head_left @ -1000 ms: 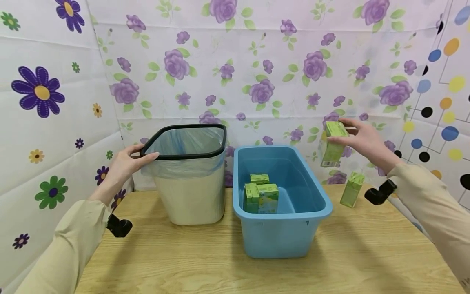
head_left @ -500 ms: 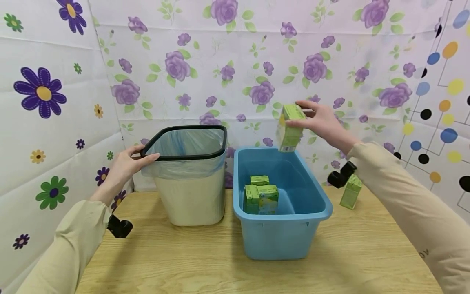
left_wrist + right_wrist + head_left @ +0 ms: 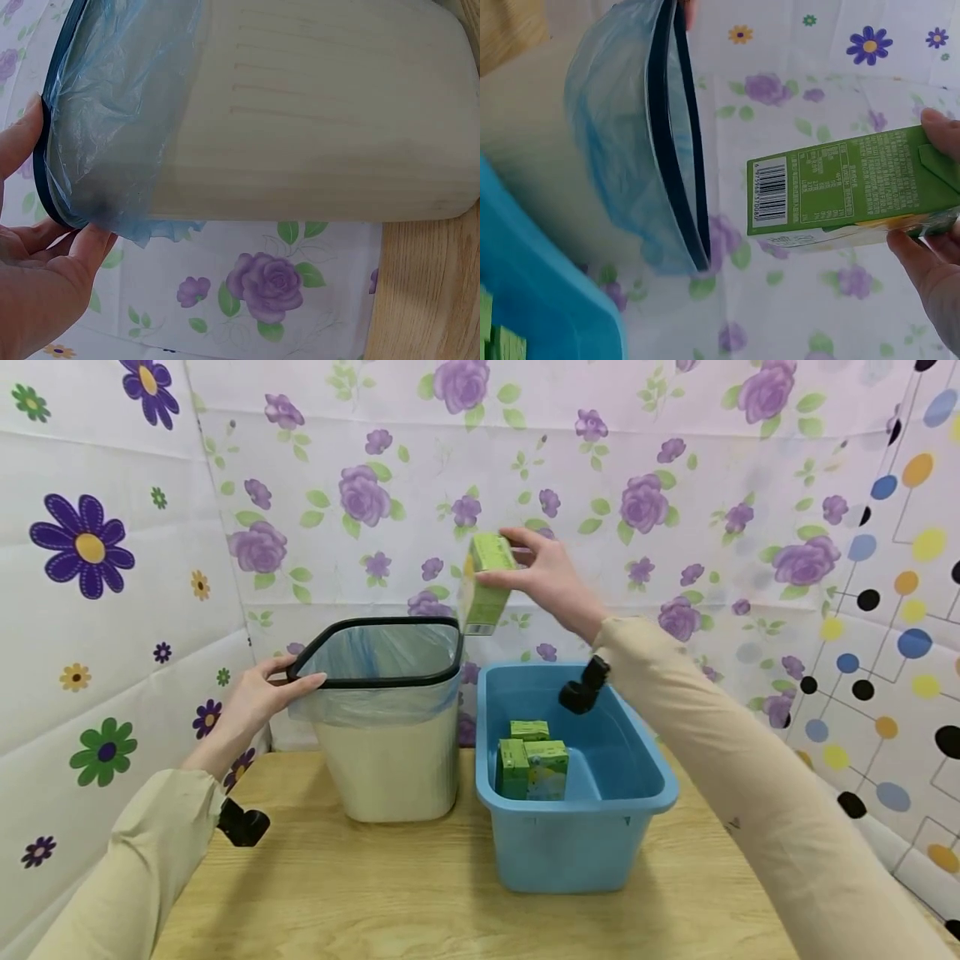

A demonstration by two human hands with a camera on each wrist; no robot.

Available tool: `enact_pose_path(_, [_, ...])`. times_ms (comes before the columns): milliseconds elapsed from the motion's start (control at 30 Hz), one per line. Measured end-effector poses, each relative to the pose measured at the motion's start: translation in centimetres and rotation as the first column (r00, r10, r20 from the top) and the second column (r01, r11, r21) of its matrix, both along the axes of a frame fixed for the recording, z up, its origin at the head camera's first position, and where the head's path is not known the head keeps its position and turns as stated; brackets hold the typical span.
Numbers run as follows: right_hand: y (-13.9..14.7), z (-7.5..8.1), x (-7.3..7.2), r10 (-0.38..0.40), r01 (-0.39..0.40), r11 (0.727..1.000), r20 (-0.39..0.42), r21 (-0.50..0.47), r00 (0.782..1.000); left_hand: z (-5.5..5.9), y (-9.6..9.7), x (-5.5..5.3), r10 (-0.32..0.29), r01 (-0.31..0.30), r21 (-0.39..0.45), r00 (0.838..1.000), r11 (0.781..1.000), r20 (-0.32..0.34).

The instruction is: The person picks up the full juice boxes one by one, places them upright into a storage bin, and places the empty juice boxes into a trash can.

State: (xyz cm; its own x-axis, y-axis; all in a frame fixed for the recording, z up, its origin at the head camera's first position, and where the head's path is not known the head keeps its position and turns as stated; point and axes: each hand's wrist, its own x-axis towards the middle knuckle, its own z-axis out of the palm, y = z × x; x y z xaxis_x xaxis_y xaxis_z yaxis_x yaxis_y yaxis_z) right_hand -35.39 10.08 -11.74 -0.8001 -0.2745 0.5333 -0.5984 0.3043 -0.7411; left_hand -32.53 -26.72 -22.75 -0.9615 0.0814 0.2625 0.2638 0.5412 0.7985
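Note:
My right hand (image 3: pixel 553 583) holds a green drink carton (image 3: pixel 486 597) by its upper end, thumb on one side and fingers on the other. It hangs above the gap between the trash bin and the blue tub, near the bin's right rim. In the right wrist view, the carton (image 3: pixel 832 187) shows a barcode and printed text. My left hand (image 3: pixel 253 706) grips the black rim of the cream trash bin (image 3: pixel 390 768) at its left corner. A thin bluish bag (image 3: pixel 112 97) lines the bin and folds over its outside.
Right of the bin stands a blue plastic tub (image 3: pixel 573 852) with several green cartons (image 3: pixel 547 770) at its left side. Both containers stand on a wooden table (image 3: pixel 360 893). Flower-patterned cloth (image 3: pixel 420 468) hangs behind and at the left.
My right hand has carried the carton left and upward, from right of the tub to beside the bin's rim. My sleeve now hides the carton standing at the table's right. My left hand stays put.

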Motion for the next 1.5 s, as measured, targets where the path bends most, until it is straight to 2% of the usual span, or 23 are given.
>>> enact_pose_path(167, [-3.9,-1.1,-1.3,0.101,-0.1,0.993,0.025,-0.069,0.995,-0.1,-0.1,0.1,0.005,-0.005,-0.014,1.0,1.0,0.007])
enact_pose_path(267, [-5.9,-2.3,-1.8,0.135,-0.131,0.989,0.057,-0.072,0.989,-0.3,0.0,0.2,0.005,-0.005,-0.007,1.0,1.0,0.011])
enact_pose_path(500, [-9.2,-4.3,-2.3,0.095,-0.097,0.995,0.106,0.014,0.99,-0.2,0.2,0.3,-0.019,0.019,0.032,0.999,0.999,0.028])
enact_pose_path(633, [-10.1,-4.4,-2.0,0.072,-0.08,0.994,0.102,0.08,0.992,0.1,0.3,0.3,-0.012,0.011,0.028,1.0,1.0,0.02])
enact_pose_path(767, [-10.4,-3.9,-1.5,0.09,-0.094,0.993,0.06,0.066,0.994,0.3,0.5,0.3,-0.015,0.014,0.023,1.0,1.0,0.019])
enact_pose_path(967, [-9.4,-2.6,-0.5,0.145,-0.144,0.988,-0.003,0.061,0.989,0.4,0.3,0.4,-0.009,0.009,0.013,1.0,1.0,0.015])
enact_pose_path(1233, [-5.4,-1.8,1.2,0.254,-0.249,0.965,-0.062,0.079,0.965,0.2,0.3,0.4,-0.024,0.024,0.026,1.0,0.999,0.003])
enact_pose_path(1400, [-2.5,-1.7,3.1,0.243,-0.239,0.969,-0.063,0.054,0.968,0.0,0.3,0.1,-0.023,0.023,0.017,1.0,1.0,-0.01])
enact_pose_path(1500, [-0.8,-1.9,3.6,0.223,-0.222,0.975,-0.024,0.03,0.975,0.0,0.2,0.1,-0.013,0.013,0.01,1.0,1.0,-0.006])
